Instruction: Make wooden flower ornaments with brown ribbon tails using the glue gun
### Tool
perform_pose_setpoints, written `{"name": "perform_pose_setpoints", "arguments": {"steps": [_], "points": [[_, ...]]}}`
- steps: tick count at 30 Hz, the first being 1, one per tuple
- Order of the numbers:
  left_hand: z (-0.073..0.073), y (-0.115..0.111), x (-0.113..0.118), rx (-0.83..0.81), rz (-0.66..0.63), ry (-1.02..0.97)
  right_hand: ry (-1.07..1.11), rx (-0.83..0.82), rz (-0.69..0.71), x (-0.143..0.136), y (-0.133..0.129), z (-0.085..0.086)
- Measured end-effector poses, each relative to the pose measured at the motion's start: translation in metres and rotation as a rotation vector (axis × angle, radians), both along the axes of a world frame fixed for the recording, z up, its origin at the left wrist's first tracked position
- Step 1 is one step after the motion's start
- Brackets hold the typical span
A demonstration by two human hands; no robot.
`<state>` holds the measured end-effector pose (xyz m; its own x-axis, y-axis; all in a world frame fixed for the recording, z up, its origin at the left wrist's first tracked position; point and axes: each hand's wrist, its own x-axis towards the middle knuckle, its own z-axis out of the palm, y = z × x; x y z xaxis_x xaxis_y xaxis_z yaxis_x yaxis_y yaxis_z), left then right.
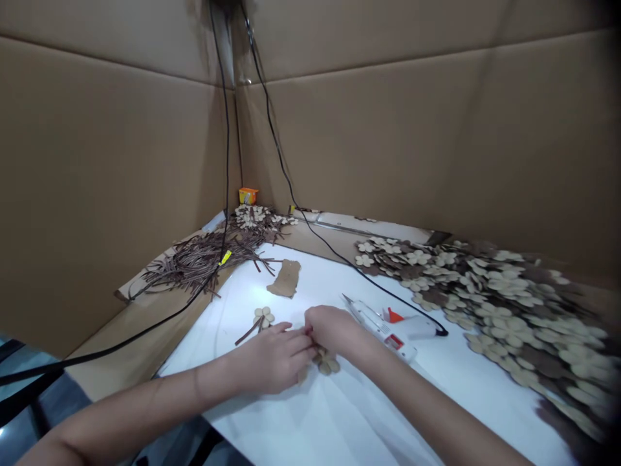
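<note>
Over the board (330, 275), holds left hand (277, 359) and right hand (330, 329) together at a partly covered flower (329, 365), probably for fine control; impossible to make out any grasp, with fingertips hidden. Has the glue gun (381, 327) lying beside the right forearm (412, 389), presumably for easy reach.

Whatever lies between the fingers of the bare left hand (276, 358) and the bare right hand (330, 329) is hidden, so their grip cannot be told. Just below the fingers, a small beige flower with rounded petals (328, 366) is partly covered. Both bare forearms (145, 406) run out at the bottom edge, as does the flat white board (310, 430) nearer than the fingers. To their right, the heap of flat beige and brown flowers (509, 330) blurs towards a dark edge. Far beyond them, print on the little orange-and-yellow box (248, 196) is too small to read.
</note>
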<state>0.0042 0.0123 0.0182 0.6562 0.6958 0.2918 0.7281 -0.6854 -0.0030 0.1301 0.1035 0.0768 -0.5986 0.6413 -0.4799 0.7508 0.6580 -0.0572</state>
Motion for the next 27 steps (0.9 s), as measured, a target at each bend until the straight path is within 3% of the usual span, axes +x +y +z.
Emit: {"name": "perform_pose_setpoints", "arguments": {"steps": [6,10,17,22,27], "points": [[-0.004,0.012,-0.003,-0.067,0.033,-0.042,-0.036,-0.088,0.060,-0.009,0.033,0.029],[-0.011,0.011,-0.005,-0.145,0.030,-0.020,-0.028,-0.024,0.044,-0.023,0.067,0.041],[-0.008,0.013,-0.006,-0.254,0.014,-0.019,-0.016,0.103,-0.018,-0.054,0.108,0.024],[-0.006,0.021,-0.006,-0.257,-0.024,0.010,0.099,0.124,0.038,-0.080,0.113,0.016],[-0.011,0.024,-0.006,-0.228,-0.019,0.025,0.300,0.157,0.156,-0.124,0.118,0.013]]}}
